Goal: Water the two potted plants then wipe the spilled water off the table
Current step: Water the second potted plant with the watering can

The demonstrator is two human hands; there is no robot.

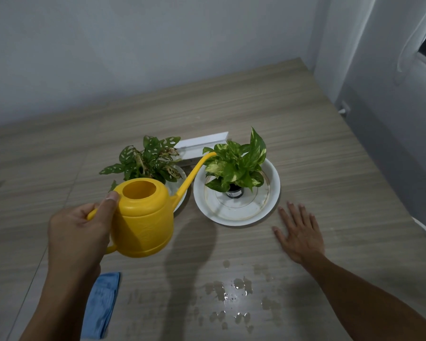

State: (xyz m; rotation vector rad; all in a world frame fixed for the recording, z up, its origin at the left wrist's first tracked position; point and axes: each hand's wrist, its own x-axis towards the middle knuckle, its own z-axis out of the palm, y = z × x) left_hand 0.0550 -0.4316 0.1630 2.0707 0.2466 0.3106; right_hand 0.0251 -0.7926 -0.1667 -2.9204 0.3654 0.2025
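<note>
Left hand point(80, 230) has a closed grip on the handle of the yellow watering can point(143, 217), thumb up top, spout tip right at the leaves of the right plant point(234, 166) in its white dish point(273, 190). Right hand point(299, 232) lies flat and open on the worktop point(330, 143). Left plant point(145, 161) sits behind the can. Spilled water point(231, 294) is pooled nearer me, blue cloth point(100, 306) to its left.

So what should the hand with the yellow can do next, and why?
Probably tip the watering can a bit further forward. The left hand holds it by the handle, and its spout tip already sits among the leaves of the right plant, yet no stream of water can be seen. The cloth and the spilled water can likely wait.
</note>
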